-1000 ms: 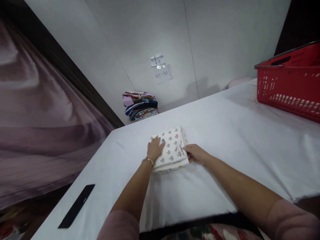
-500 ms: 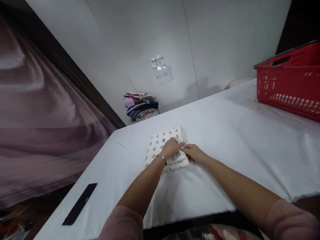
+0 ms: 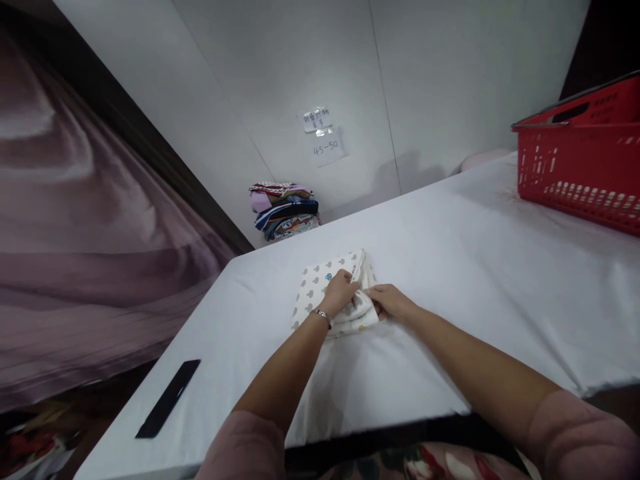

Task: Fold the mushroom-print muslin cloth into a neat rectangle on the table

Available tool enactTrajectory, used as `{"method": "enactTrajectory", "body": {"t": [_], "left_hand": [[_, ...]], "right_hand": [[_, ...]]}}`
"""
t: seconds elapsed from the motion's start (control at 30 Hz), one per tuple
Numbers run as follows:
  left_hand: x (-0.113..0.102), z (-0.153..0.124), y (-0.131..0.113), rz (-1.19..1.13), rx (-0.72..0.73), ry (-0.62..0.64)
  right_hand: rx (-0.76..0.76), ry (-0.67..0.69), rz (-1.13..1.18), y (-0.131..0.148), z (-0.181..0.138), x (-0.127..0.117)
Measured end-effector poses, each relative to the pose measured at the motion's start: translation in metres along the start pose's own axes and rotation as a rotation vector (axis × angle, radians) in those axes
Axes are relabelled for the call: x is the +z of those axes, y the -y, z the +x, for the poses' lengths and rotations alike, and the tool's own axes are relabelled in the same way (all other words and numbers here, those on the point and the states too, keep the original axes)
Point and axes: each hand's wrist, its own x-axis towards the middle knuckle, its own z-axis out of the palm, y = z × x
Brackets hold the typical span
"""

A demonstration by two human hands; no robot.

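Observation:
A folded white cloth printed with grey shapes and a few small coloured figures lies on the white-covered table. My left hand, with a bracelet at the wrist, is closed on the cloth's upper layer near its right side. Opposite it, my right hand pinches the right edge of the cloth between thumb and fingers. Between the two hands the layers are bunched and slightly lifted. Whether the cloth is a garment or a sheet, I cannot tell.
A pile of folded clothes stands at the table's far edge by the wall. Paper signs are taped above it. A red plastic basket sits at the right. At the left front lies a flat black object; a pinkish curtain hangs beyond.
My left hand's outstretched finger has curled in, and the cloth's right-side layers now stand further apart. My right hand keeps its pinch at nearly the same place.

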Motion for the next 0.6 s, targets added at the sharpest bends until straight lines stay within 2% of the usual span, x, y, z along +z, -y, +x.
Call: {"method": "enactTrajectory", "body": {"t": [0.3,0.4,0.6], "left_hand": [[-0.002,0.008,-0.020,0.204,-0.058,0.079],[-0.002,0.013,-0.018,0.099,-0.120,0.132],[-0.004,0.009,-0.007,-0.075,-0.140,0.126]], "right_hand": [[-0.095,-0.049,-0.054,-0.004,0.001,0.004],[-0.079,-0.029,-0.054,-0.003,0.000,0.003],[-0.017,-0.049,-0.009,0.000,0.001,0.001]]}}
